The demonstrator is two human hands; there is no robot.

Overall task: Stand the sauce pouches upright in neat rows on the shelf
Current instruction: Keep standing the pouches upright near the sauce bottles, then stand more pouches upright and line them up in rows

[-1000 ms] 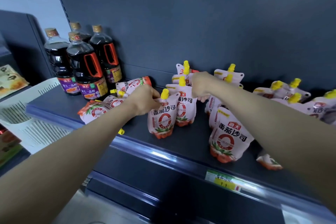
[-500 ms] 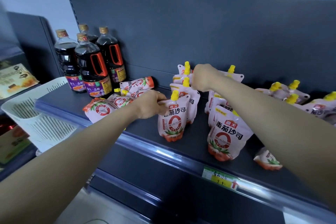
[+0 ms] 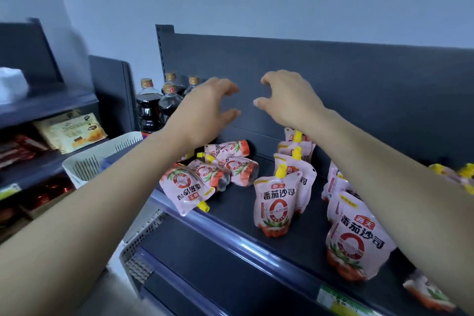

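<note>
Pouches lie flat at the left end of the shelf (image 3: 256, 246), in front of the bottles (image 3: 151, 108) near its back left corner. The front pouch (image 3: 186, 188) rests at the front edge, spout out toward that edge, base toward the back. The flat pouches (image 3: 239, 169) behind it point their spouts left, long axes running along the shelf.

The left hand (image 3: 205, 110) hovers well above this heap, its fingers (image 3: 229, 89) loosely bent and spread, holding nothing. The right hand (image 3: 287, 100) hangs beside it, equally released. Below the right hand an upright row (image 3: 275, 202) runs from front to back. A second row (image 3: 356, 241) stands under the right forearm, and one more fallen pouch (image 3: 428, 290) lies at the front edge on the far right.

The heap sits down and slightly left of the left hand, so that hand looks the nearer. It would probably need to drop, then swing each spout upward.
</note>
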